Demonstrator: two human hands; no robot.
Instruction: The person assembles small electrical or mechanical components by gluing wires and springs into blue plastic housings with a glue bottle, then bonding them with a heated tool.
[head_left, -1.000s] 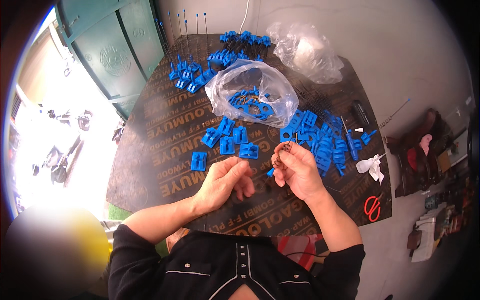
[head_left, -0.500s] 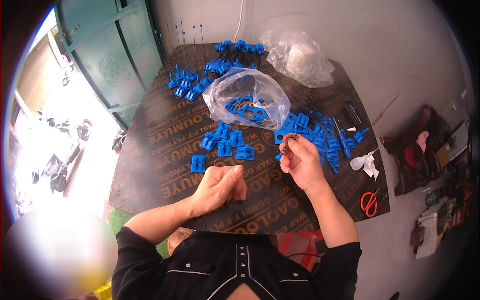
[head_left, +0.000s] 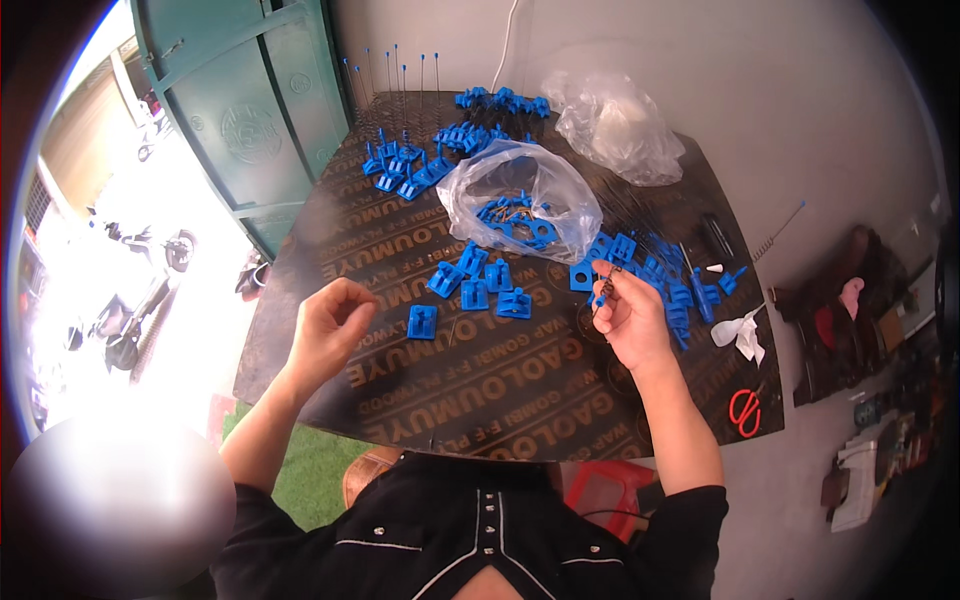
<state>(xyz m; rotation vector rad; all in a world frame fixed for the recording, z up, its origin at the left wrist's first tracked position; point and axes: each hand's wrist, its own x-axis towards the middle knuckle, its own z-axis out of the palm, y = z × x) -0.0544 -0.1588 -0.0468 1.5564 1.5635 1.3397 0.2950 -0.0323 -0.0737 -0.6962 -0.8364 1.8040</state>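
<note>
Right hand: thumb and fingertips clamped on a dark coil spring with a blue end piece, held above the table, just to the right of the clear bag and on its near side. Left hand: fingers curled, thumb close to the forefinger, well to the left of the bag; whether the tips meet, or pinch anything thin, cannot be told.

Outward: six blue clips lie loose on the bag's near side. A heap of blue parts lies to its right, red scissors farther right and nearer the person. Blue bases with upright rods stand to its left, toward the far edge.

Judgement: the step in hand appears to be handling the single spring piece. The next move calls for a steady right-hand pinch and a clear view of the blue end.
</note>
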